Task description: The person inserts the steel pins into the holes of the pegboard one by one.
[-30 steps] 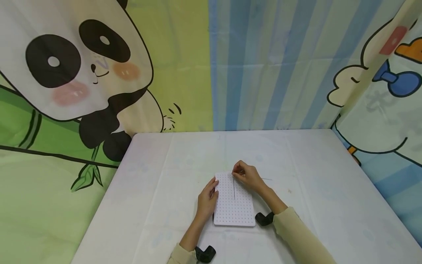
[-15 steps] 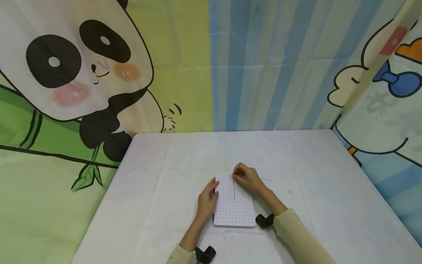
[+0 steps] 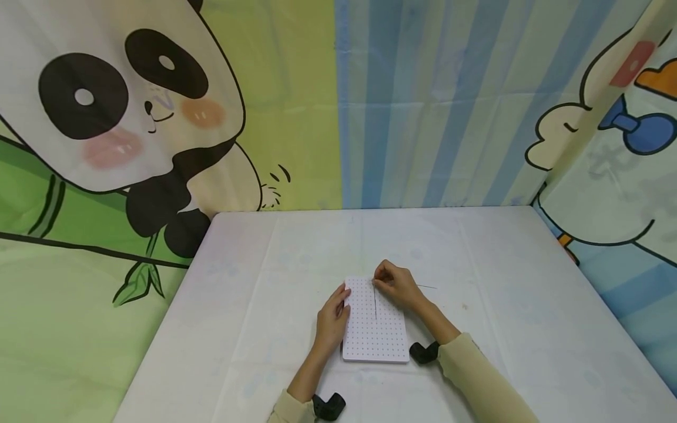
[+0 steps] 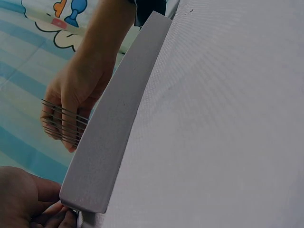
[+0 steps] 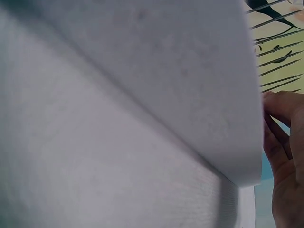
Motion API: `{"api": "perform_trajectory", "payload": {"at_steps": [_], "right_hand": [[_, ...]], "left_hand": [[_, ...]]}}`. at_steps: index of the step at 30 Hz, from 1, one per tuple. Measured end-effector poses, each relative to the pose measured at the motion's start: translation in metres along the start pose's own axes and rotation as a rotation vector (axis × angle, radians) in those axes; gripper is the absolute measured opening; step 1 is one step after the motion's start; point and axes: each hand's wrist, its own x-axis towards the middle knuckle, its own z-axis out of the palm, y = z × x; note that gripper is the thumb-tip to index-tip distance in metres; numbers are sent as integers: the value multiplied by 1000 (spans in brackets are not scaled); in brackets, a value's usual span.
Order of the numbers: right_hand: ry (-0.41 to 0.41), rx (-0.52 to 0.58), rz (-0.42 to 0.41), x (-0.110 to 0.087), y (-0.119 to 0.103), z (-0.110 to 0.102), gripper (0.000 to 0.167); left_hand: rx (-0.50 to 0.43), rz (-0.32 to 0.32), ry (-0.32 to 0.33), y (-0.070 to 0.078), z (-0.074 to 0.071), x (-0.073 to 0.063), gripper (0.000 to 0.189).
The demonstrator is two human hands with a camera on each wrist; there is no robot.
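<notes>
A white pegboard with rows of small holes lies on the table. My left hand grips its left edge; the left wrist view shows thumb and curled fingers at a corner. Several thin metal pins stand up from the board. From above, a thin dark line runs down it below my right fingertips. My right hand is at the board's far end, thumb and index finger pinching at a thin metal pin that they mostly hide. In the left wrist view the right fingers are behind the pins.
A thin rod shows just right of my right hand; whether it lies on the table is unclear. Black wrist devices sit beneath both forearms. The table has a white cover; printed cartoon curtains hang behind and beside it.
My right hand has shifted very slightly toward me over the far end of the board. The left hand and the pegboard stay in place.
</notes>
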Motion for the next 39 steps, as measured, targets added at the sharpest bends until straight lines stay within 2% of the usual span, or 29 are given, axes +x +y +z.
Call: {"api": "perform_trajectory", "payload": {"at_steps": [6, 11, 15, 21, 28, 33, 39], "right_hand": [[1, -2, 32, -2, 4, 1, 16], [-24, 72, 88, -6, 2, -3, 20], [-5, 94, 87, -12, 1, -13, 26], [99, 7, 87, -23, 6, -38, 28], [194, -120, 112, -36, 18, -63, 25], [199, -185, 151, -46, 26, -69, 20], [145, -200, 267, -56, 30, -72, 13]], "left_hand": [[-9, -4, 0, -1, 0, 0, 37], [-15, -7, 0, -3, 1, -1, 37], [-8, -9, 3, -3, 1, 0, 37], [-4, 11, 6, -3, 2, 1, 37], [-7, -6, 7, -1, 1, 2, 37], [-6, -23, 3, -1, 0, 1, 38], [-13, -44, -10, -3, 1, 1, 38]]}}
